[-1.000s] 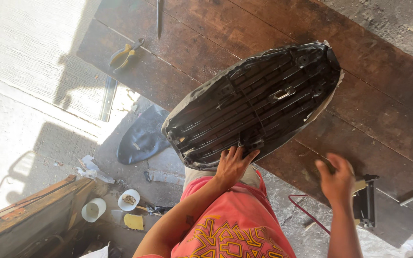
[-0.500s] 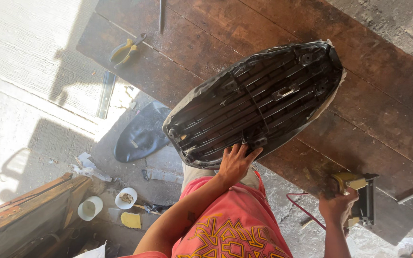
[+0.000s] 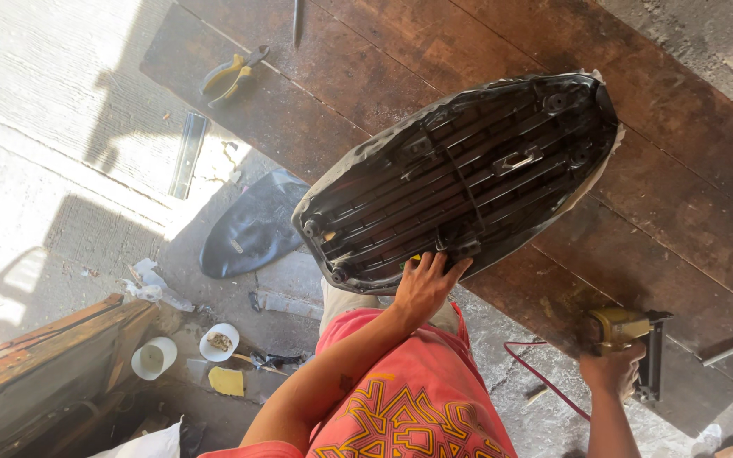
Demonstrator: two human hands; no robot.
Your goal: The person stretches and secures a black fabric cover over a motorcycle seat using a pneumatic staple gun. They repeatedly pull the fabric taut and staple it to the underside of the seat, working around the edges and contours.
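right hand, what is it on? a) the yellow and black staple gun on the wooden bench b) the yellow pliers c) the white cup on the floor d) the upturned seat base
a: the right hand grips the yellow and black staple gun at the edge of the wooden bench, while the left hand presses on the upturned seat base.
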